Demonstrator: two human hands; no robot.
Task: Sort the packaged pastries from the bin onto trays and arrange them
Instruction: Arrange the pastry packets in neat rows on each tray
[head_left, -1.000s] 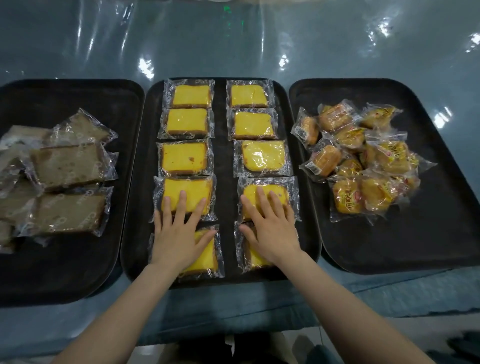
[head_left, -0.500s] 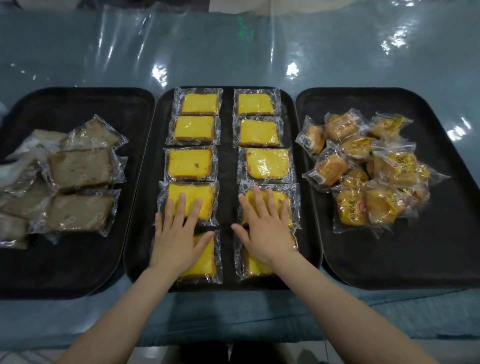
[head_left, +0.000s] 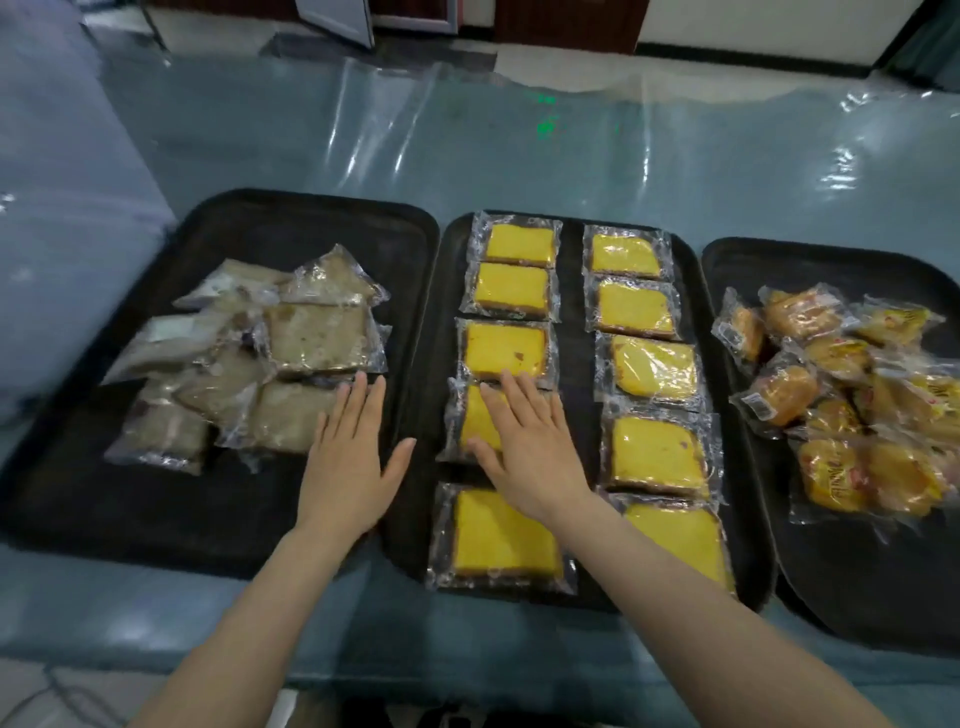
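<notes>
- Yellow cake slices (head_left: 506, 535) in clear wrap fill the middle tray (head_left: 574, 358) in two columns; the right hand (head_left: 524, 447) lies flat on one in the left column, fingers spread, clamping nothing.
- Beside it, the left hand (head_left: 350, 462) rests open on the left tray (head_left: 72, 499), fingertips at the jumbled brown slices (head_left: 311, 338).
- Soft, light, slippery film, I'd say: lift by the edges, don't squeeze.
- Farther right, the bun packets (head_left: 841, 395) are cut off; no bin shows on the worktop (head_left: 519, 145).

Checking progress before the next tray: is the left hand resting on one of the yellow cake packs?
No, the left hand lies open on the left tray by the brown cake packs.
</notes>
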